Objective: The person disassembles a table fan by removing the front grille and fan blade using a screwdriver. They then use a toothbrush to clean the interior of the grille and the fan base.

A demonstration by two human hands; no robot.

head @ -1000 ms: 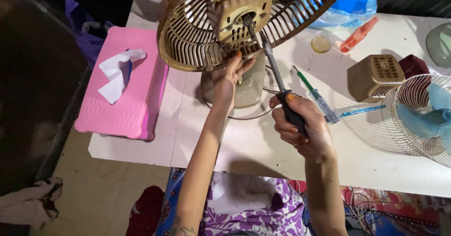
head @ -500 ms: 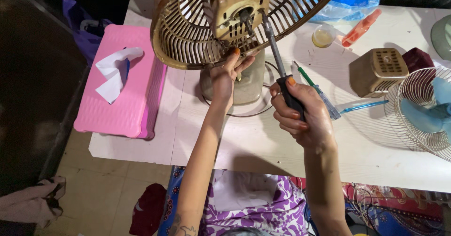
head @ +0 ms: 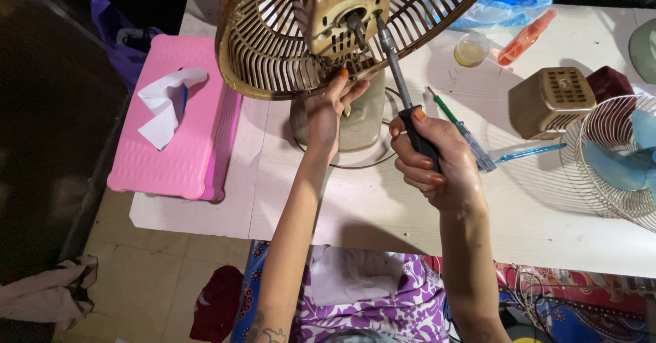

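A dusty tan table fan stands on the white table, its rear grille tilted toward me and its square motor housing exposed. My left hand grips the lower rim of the grille, just above the fan's base. My right hand is shut on the black handle of a screwdriver. Its metal shaft points up and its tip sits at the motor housing.
A pink tissue box with a white tissue lies at the left. A green screwdriver, a tan motor cover, a small cup, an orange tool and a wire guard with a blue blade lie at the right.
The view has shifted slightly, so the fan sits higher in frame. My right hand has raised the screwdriver a little, keeping its tip at the motor housing. My left hand stays on the grille.
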